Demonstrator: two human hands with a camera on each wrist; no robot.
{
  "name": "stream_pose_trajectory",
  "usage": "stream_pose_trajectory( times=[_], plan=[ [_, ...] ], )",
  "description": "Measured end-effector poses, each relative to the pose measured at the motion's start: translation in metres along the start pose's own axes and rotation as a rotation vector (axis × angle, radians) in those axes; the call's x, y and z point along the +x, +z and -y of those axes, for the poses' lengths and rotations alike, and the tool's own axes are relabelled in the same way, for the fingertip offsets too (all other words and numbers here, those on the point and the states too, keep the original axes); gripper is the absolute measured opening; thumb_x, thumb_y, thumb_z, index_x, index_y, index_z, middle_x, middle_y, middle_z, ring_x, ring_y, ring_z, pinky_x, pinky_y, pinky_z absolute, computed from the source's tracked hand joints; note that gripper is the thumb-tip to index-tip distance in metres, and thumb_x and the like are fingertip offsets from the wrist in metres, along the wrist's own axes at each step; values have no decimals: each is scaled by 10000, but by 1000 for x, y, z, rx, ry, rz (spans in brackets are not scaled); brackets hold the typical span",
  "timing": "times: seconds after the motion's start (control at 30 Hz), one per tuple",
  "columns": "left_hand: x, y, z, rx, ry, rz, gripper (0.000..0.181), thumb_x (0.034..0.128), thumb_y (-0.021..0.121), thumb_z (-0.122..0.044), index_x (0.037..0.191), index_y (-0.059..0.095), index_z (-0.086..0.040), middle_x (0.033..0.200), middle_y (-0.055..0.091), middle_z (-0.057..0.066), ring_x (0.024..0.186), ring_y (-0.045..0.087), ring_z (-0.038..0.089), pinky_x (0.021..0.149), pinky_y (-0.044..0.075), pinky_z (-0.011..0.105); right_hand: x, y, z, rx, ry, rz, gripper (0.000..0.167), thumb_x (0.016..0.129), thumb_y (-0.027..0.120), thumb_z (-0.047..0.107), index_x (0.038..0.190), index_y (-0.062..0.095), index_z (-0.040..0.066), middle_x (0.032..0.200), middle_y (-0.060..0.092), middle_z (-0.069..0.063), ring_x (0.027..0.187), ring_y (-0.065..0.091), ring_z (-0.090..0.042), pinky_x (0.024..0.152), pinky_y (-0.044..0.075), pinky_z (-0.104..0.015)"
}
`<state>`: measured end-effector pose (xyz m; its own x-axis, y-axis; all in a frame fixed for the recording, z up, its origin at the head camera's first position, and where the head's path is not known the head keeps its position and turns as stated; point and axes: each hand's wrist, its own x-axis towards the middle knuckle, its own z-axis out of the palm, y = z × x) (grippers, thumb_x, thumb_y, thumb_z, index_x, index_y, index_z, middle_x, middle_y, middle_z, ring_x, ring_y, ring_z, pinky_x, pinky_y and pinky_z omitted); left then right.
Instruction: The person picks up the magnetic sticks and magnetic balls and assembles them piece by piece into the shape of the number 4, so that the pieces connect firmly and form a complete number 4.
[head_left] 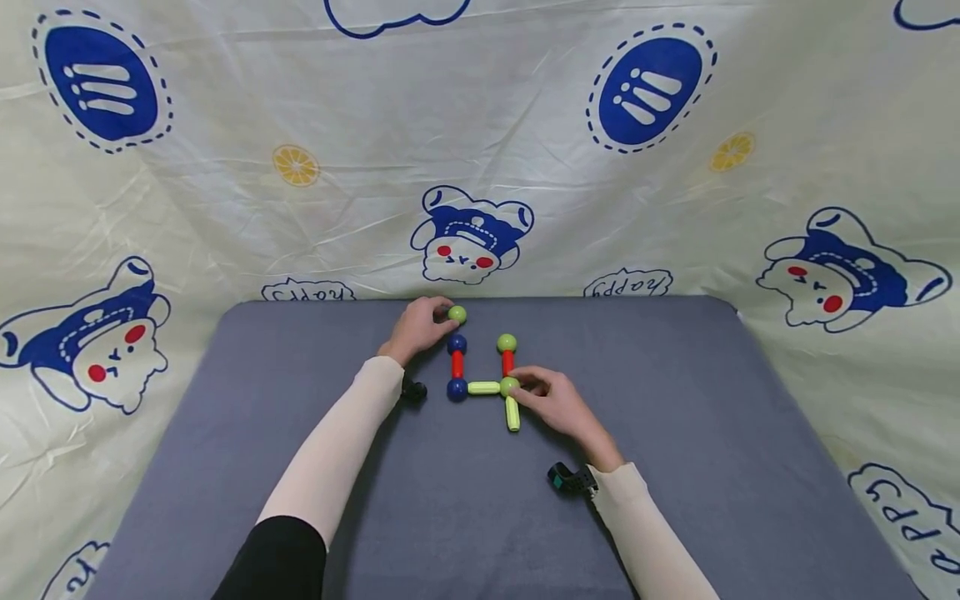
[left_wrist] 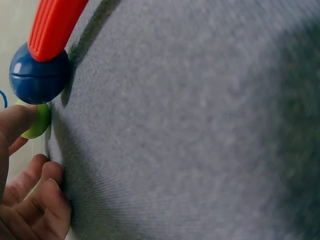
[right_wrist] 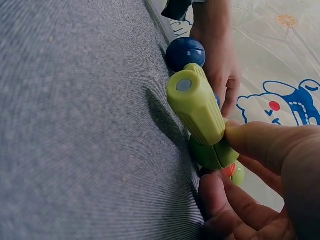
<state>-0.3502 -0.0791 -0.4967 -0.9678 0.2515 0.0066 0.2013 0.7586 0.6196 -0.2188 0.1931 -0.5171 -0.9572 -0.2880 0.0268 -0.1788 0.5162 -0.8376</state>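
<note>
My left hand (head_left: 418, 327) pinches a loose green ball (head_left: 458, 315) near the table's far edge, its thumb on the ball (left_wrist: 42, 123) in the left wrist view. Just nearer stands a blue ball (head_left: 457, 342), joined by a red magnetic stick (head_left: 457, 365) to another blue ball (head_left: 457, 389). From there a yellow-green stick (head_left: 483, 388) runs right to a green ball (head_left: 507, 386), which my right hand (head_left: 558, 403) holds between thumb and fingers. A second red stick (head_left: 508, 362) leads from it to a far green ball (head_left: 507, 342). Another yellow-green stick (right_wrist: 200, 112) points toward me, one end free.
The pieces lie on a grey cloth-covered table (head_left: 465, 500). A printed pale curtain (head_left: 360, 225) hangs just behind its far edge. Black wrist devices (head_left: 572, 479) hang below both forearms, close to the tabletop.
</note>
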Motion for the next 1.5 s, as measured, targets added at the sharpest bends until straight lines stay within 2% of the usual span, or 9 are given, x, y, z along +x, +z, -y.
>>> stream_pose_trajectory(
  times=[0.23,0.37,0.53,0.83,1.03,1.07,1.17,1.3,1.5],
  plan=[
    [1,-3,0,-3,-15,3,448,980,707,-324,1364,623,-110,1367,644,107,1283,586,284,1110,446,469,1,-1,-1,-7,-2,2,325,982,722,281,1275,707,139,1216,721,-115,842,640,-146,769,516,-306],
    [4,-3,-4,50,25,57,546,979,705,-352,1471,555,-171,1442,584,124,1325,554,316,1098,448,533,1,-1,0,-2,-5,-7,322,978,729,271,1270,709,137,1211,725,-115,836,641,-150,767,518,-307],
    [8,0,-6,115,62,115,470,1003,679,-351,1446,592,-217,1448,584,96,1339,542,291,1093,454,531,1,-1,0,2,-2,-6,329,978,729,274,1274,708,133,1219,725,-119,836,645,-150,769,519,-310],
    [2,-2,2,-20,56,28,384,958,732,-305,1265,667,-82,1233,700,115,1157,624,272,1057,481,448,0,-3,-2,-9,-4,-18,320,979,727,265,1268,708,132,1219,723,-119,841,642,-147,771,517,-311],
    [-12,-4,12,-122,70,-33,374,941,747,-281,1223,687,-45,1163,720,137,1134,639,291,1037,491,455,1,-1,1,-9,-4,-14,318,973,735,277,1263,714,147,1209,727,-103,830,636,-151,761,513,-314],
    [-14,-5,13,-134,76,-49,372,938,749,-275,1223,688,-45,1162,724,137,1122,642,294,1023,495,458,1,-1,1,-8,-4,-16,316,973,736,276,1261,715,149,1210,728,-100,830,635,-150,763,513,-316],
    [-22,-8,16,-183,97,-105,366,935,756,-259,1229,687,-53,1154,730,135,905,672,242,828,549,376,1,-1,2,-6,-3,-20,313,973,735,270,1260,717,148,1217,727,-98,832,638,-148,768,514,-324],
    [-32,-14,17,-231,115,-154,359,936,760,-261,1233,683,-74,1143,726,126,618,583,156,569,481,271,0,-3,3,-8,-3,-25,315,973,735,266,1262,720,141,1217,728,-101,832,639,-141,768,514,-320],
    [-56,-16,18,-251,112,-158,349,943,763,-268,1242,677,-107,1123,711,91,552,564,143,509,472,269,-2,-2,2,-16,-8,-22,318,969,740,270,1259,724,141,1180,732,-100,830,636,-137,755,511,-303]
  ],
)
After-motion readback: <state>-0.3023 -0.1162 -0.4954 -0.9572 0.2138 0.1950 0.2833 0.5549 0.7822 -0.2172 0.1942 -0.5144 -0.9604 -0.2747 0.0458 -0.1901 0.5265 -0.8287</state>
